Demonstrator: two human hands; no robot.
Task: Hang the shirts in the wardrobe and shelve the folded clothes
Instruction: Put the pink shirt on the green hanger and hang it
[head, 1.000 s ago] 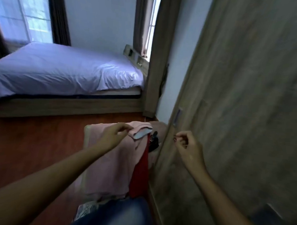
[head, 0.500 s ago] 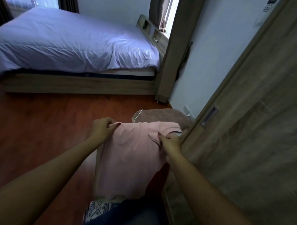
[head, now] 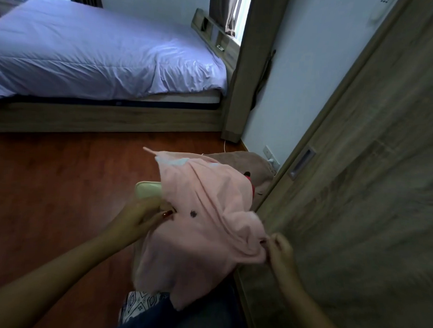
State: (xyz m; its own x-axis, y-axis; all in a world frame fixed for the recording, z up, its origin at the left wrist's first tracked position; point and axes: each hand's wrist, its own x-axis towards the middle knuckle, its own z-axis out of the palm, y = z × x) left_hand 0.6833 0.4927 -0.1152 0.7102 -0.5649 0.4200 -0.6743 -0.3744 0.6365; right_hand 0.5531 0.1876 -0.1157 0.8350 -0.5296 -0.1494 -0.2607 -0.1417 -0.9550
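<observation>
Pinching pink shirt [head: 202, 227] in left grip [head: 143, 215] and right grip [head: 279, 253], risking a drop onto floor [head: 61, 182] through shallow holds.

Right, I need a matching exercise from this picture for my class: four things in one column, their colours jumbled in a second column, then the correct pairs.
Things:
1. shirt
2. duvet
3. floor
4. wardrobe door

Colours:
A. reddish-brown
B. grey-brown
C. pink
D. lilac

Pairs: 1-C, 2-D, 3-A, 4-B
</observation>
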